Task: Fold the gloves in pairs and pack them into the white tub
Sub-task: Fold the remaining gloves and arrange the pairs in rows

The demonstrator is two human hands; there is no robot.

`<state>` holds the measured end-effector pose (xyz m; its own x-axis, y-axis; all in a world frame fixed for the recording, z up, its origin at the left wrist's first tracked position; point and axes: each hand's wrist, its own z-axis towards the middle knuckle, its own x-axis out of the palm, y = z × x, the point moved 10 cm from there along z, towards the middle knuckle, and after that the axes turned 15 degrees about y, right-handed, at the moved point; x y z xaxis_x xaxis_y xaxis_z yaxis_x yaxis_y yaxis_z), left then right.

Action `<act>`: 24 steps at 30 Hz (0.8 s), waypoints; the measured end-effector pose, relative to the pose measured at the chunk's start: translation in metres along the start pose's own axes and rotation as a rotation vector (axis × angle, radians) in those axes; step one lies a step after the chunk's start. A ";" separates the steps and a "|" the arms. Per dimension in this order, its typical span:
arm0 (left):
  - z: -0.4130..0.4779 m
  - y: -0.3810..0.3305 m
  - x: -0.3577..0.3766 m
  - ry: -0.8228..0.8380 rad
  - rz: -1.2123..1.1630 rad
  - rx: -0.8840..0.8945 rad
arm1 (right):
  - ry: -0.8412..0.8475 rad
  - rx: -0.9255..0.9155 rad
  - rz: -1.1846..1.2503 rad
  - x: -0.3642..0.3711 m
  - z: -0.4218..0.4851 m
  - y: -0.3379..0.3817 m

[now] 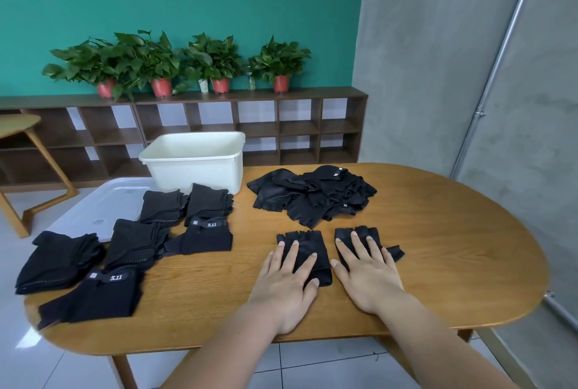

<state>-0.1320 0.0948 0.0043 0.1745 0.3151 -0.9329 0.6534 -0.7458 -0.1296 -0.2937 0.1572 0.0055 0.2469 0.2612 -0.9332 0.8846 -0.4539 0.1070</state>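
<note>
Counter (438, 248): white tub (194, 163) at far edge, no gloves visible inside. Loose glove pile (312, 196) mid-counter, folded pairs (131, 244) staged left. Left hand (287, 282) and right hand (366, 276), fingers straight and spread, flatten left glove (308, 237) and right glove (392, 252) side by side, probably matching them before folding.

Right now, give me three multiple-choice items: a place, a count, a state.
1. The loose glove pile lies: A in the white tub; B right of it, on the table; C under it.
2. Red pots on the shelf: A two; B six; C four.
3. The left hand and right hand: A press flat, one glove each; B pinch gloves; C hang idle.
1 B, it lies on the table beside the tub; 2 C, four stand in a row; 3 A, straight fingers rest on each glove.
</note>
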 end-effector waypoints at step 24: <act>-0.049 -0.016 -0.025 -0.574 -0.021 0.176 | -0.816 0.230 0.469 -0.017 -0.087 -0.043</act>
<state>-0.1105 0.1276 0.0462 -0.2943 0.0000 -0.9557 0.5122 -0.8443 -0.1577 -0.3017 0.2465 0.0463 0.1271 -0.6214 -0.7731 0.6460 -0.5396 0.5400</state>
